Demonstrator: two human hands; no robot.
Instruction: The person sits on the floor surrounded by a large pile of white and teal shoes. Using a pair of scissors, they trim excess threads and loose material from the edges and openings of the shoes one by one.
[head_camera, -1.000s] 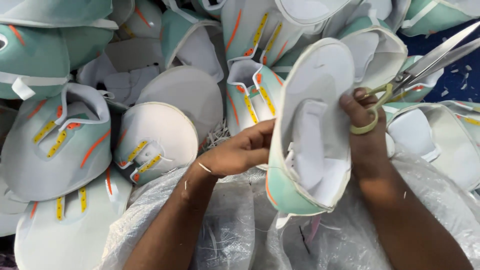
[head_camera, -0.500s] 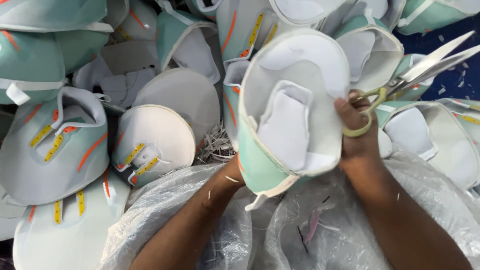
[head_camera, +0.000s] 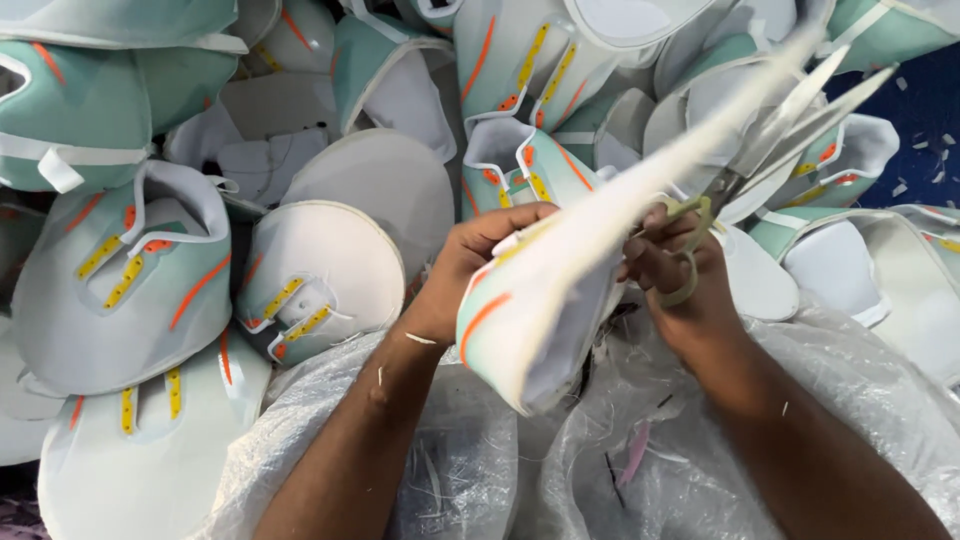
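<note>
The left hand (head_camera: 480, 262) grips one shoe upper (head_camera: 560, 290), fingers curled over its near edge, holding it tilted so its rim blurs diagonally up to the right. The upper is soft, padded fabric, mint green and white with an orange stripe and a pale lining. The right hand (head_camera: 672, 272) is closed around one pair of scissors (head_camera: 790, 120), fingers through yellowish loop handles, and touches the far side of the same upper; the two long metal blades point up and right, slightly parted. Both hands hold the upper above a crinkled, clear plastic sheet (head_camera: 450, 470) that covers the lap area, with a few thread scraps lying on it. Around and behind lies a heap of matching uppers (head_camera: 140, 280), more than a dozen, too overlapped to count exactly: rounded shells in mint and white with yellow eyelet tabs and orange stripes. At the far right, a dark blue surface (head_camera: 925, 130) is dotted with small pale clippings.
</note>
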